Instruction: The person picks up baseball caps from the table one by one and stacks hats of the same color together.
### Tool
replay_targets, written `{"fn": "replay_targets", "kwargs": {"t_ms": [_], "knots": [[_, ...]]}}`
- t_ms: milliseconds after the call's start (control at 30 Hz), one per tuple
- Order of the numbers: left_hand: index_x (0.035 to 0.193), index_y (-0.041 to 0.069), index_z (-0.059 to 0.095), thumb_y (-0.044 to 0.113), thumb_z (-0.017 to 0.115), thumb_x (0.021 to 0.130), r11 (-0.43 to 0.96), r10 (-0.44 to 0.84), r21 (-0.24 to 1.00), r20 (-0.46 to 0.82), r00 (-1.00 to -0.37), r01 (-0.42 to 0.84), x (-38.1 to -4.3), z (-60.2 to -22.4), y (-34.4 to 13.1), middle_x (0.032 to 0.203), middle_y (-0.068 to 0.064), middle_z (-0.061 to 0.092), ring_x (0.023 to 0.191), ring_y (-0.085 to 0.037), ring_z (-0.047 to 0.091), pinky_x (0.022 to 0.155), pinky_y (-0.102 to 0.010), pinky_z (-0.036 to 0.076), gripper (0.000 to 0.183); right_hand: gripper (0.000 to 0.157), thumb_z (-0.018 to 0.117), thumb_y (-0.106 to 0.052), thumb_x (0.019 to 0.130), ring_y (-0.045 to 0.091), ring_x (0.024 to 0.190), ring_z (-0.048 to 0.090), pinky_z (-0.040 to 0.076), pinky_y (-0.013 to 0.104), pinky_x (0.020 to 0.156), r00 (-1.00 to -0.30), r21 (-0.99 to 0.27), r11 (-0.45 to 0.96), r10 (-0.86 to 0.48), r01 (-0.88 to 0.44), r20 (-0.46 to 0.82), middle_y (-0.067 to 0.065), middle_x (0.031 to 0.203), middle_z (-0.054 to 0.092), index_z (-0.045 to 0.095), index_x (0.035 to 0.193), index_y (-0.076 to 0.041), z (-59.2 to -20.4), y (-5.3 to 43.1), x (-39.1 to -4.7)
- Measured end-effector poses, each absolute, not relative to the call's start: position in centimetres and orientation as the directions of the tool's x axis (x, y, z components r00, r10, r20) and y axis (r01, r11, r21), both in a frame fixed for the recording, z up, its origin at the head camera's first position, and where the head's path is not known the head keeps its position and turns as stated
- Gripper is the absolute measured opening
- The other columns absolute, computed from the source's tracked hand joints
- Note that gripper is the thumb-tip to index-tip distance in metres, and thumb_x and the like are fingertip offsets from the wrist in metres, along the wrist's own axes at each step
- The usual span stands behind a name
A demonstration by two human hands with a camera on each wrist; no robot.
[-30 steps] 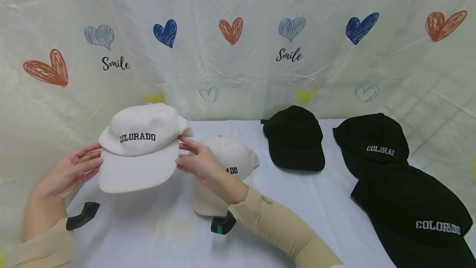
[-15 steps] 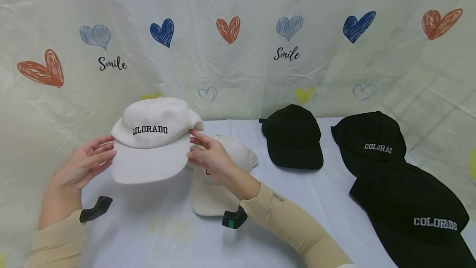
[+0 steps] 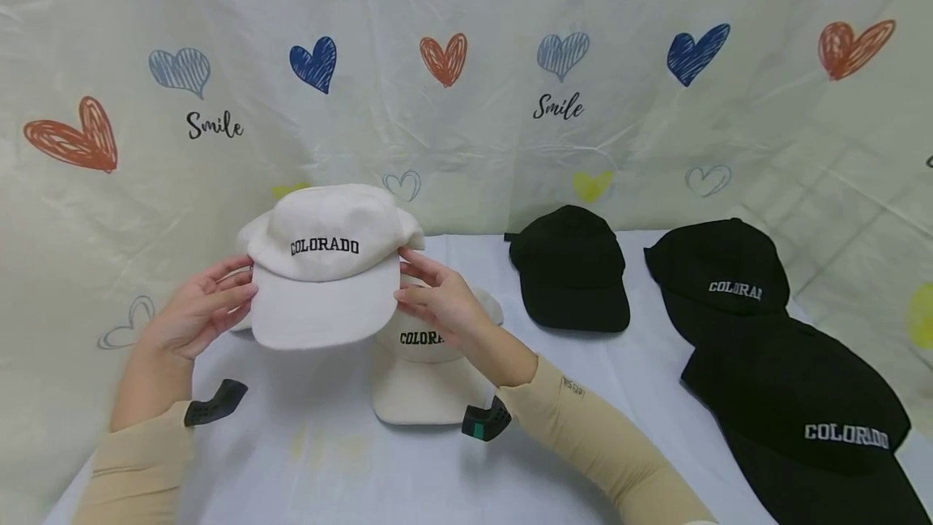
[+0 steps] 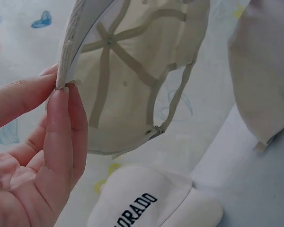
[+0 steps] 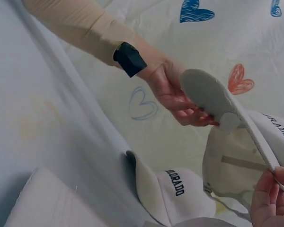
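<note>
Hands (image 3: 202,305) (image 3: 446,302) on white cap (image 3: 328,262), brim (image 3: 324,310) nearward

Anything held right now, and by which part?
Raised white COLORADO baseball cap, by opposite side edges of its brim: left hand pinching one, right hand the other.

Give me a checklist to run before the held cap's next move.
1. Left grip pinching the held cap: ok.
2. Right grip pinching its opposite side: ok.
3. Held cap raised off the table: ok.
4. Its lettering readable in the head view: ok.
5. Middle white cap unobstructed in the head view: not ok, right grip covers part.
6. Near lettered black cap apart from far lettered black cap: cannot tell, they overlap.
</note>
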State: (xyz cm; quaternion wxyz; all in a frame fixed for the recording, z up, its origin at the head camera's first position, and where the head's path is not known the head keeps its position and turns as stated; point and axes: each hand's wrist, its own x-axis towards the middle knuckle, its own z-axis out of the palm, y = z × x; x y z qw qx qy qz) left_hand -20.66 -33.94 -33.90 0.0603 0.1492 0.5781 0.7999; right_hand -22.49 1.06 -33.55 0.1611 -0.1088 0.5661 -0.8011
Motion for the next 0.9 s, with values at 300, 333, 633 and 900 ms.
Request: {"fn": "replay_targets", "kwargs": {"t_ms": [300, 333, 633, 900], "knots": [[0.124, 0.012, 0.062, -0.012, 0.051, 0.101, -0.399, 0.294, 0.916, 0.18, -0.939, 0.05, -21.7, -34.0, -31.5, 0.105, -0.005, 0.07, 0.087, -0.014, 0.07, 0.075, -0.025, 0.059, 0.036, 0.064, 0.062, 0.01, 0.097, 0.015, 0.101, 0.062, 0.054, 0.033, 0.097, -0.938, -0.952, -0.279, -0.346, 0.129, -0.026, 0.011, 0.145, 0.052, 0.046, 0.155, -0.011, -33.2, 3.1, -22.8], [0.124, 0.012, 0.061, -0.012, 0.051, 0.101, -0.402, 0.298, 0.915, 0.18, -0.937, 0.048, -21.8, -34.0, -31.2, 0.105, -0.005, 0.07, 0.087, -0.014, 0.07, 0.075, -0.024, 0.059, 0.035, 0.064, 0.061, 0.01, 0.097, 0.016, 0.101, 0.062, 0.054, 0.034, 0.097, -0.938, -0.952, -0.28, -0.346, 0.126, -0.022, 0.012, 0.145, 0.052, 0.045, 0.155, -0.01, -33.2, 3.3, -22.9], [0.122, 0.012, 0.062, -0.014, 0.05, 0.1, -0.456, 0.331, 0.89, 0.173, -0.928, 0.004, -22.5, -34.5, -29.0, 0.106, -0.005, 0.07, 0.085, -0.013, 0.071, 0.074, -0.024, 0.059, 0.036, 0.064, 0.057, 0.01, 0.098, 0.016, 0.101, 0.06, 0.055, 0.027, 0.09, -0.938, -0.951, -0.275, -0.345, 0.139, -0.037, 0.012, 0.148, 0.048, 0.042, 0.157, -0.01, -33.9, 5.3, -23.3], [0.124, 0.013, 0.063, -0.012, 0.049, 0.101, -0.46, 0.331, 0.888, 0.164, -0.929, -0.008, -23.4, -34.6, -27.1, 0.109, -0.005, 0.07, 0.087, -0.013, 0.07, 0.075, -0.023, 0.058, 0.037, 0.067, 0.057, 0.012, 0.098, 0.018, 0.108, 0.057, 0.054, 0.025, 0.088, -0.946, -0.945, -0.295, -0.32, 0.142, -0.043, 0.012, 0.15, 0.044, 0.04, 0.158, -0.01, -34.0, 6.8, -23.6]]}}
